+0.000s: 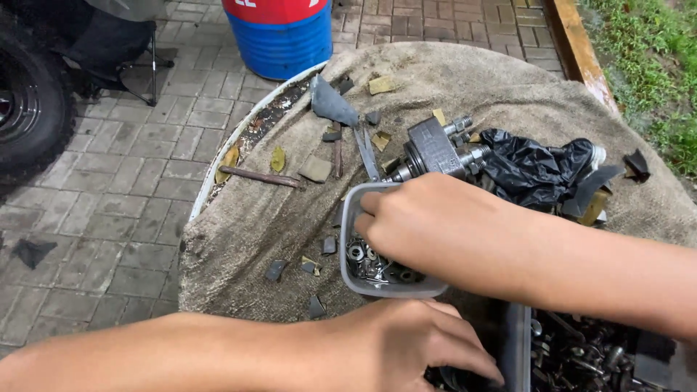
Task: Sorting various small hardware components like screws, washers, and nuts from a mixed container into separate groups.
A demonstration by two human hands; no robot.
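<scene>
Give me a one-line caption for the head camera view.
Right hand reaches into small grey tub of nuts; left hand steadies a parts bin.

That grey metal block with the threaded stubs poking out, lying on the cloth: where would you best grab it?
Probably by the flat-sided square body of the metal block, from above, fingers across opposite flat faces. The threaded stubs on its right are narrow and ridged, and the plastic tub crowds its near side.

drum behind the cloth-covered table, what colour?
Blue body with a red top band; the drum shows in the head view.
</scene>
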